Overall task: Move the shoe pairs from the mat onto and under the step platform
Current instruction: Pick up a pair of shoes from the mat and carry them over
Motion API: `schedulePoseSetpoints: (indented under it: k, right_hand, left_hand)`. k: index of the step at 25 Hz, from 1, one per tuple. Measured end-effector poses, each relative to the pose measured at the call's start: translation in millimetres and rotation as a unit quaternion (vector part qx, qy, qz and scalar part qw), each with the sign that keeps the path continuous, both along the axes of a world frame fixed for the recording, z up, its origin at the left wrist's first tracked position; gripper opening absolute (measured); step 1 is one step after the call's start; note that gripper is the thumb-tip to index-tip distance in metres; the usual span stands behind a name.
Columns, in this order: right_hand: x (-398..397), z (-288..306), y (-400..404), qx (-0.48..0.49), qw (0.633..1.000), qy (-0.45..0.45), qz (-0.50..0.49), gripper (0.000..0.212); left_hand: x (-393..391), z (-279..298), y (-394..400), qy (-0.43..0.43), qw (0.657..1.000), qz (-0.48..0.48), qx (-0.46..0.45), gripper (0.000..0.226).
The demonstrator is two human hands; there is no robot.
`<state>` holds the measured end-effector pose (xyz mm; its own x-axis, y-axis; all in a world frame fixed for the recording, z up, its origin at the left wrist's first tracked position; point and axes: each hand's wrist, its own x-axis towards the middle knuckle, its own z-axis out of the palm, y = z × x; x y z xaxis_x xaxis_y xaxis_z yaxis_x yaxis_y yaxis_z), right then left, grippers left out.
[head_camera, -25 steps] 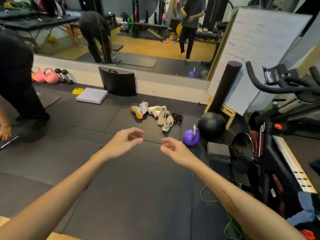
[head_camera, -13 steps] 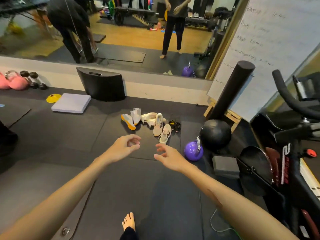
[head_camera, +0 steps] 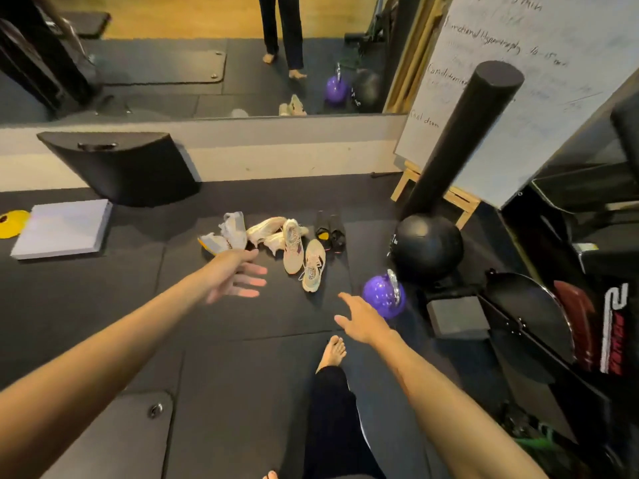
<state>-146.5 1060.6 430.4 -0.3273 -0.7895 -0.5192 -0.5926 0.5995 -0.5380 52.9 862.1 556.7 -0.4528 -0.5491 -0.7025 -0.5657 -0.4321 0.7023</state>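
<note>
Shoe pairs (head_camera: pixel 276 242), four, clustered mid-frame on the black mat (head_camera: pixel 103 305); none moved yet. Head view: camera has closed in since a second ago, shoes now larger and within reach, so pickup is imminent. Left hand (head_camera: pixel 235 276), fingers spread wide and empty, overlaps the white-and-orange pair. Right hand (head_camera: pixel 361 319), open, empty, below the grey trainers, beside the purple kettlebell (head_camera: pixel 382 295).

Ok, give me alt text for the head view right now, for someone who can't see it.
Two bare hands, left hand and right hand, both open and empty, reach toward a cluster of shoes lying on the black floor mat. A purple kettlebell and a black ball sit to the right of the shoes, and a mirror lines the wall behind.
</note>
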Motion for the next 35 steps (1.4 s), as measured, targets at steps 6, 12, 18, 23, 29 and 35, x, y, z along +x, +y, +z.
schedulePoseSetpoints:
  k: [6,12,18,23,29,35]
  right_hand:
    - [-92.8,-98.0,-138.9,-0.020,0.995,-0.092,-0.017,0.073]
    - [-159.0,-219.2,-239.7,-0.006,0.997,-0.081,0.011,0.080]
    - [-173.9,-393.0,-293.4,0.001,0.995,-0.093,0.040,0.087]
    - [-152.0,-516.1,-316.5,0.082,0.992,-0.056,0.073,0.067]
    - [-132.7,-587.8,-326.5,0.159,0.972,-0.023,0.174,0.070]
    - [-135.5,-605.2,-331.5,0.199,0.941,0.033,0.272,0.073]
  left_hand:
    - [-131.6,-120.9,-159.8,-0.199,0.936,-0.193,-0.217,0.056]
    - [-205.5,-275.6,-274.5,-0.311,0.841,-0.310,-0.318,0.047]
    - [-242.3,-477.4,-358.1,-0.349,0.780,-0.357,-0.377,0.066]
    - [-302.4,-597.8,-367.5,0.044,0.983,0.172,0.051,0.038]
    - [-183.7,-763.7,-213.0,-0.302,0.949,-0.090,-0.025,0.033]
    - [-79.3,-850.9,-142.3,-0.444,0.827,-0.214,-0.270,0.035]
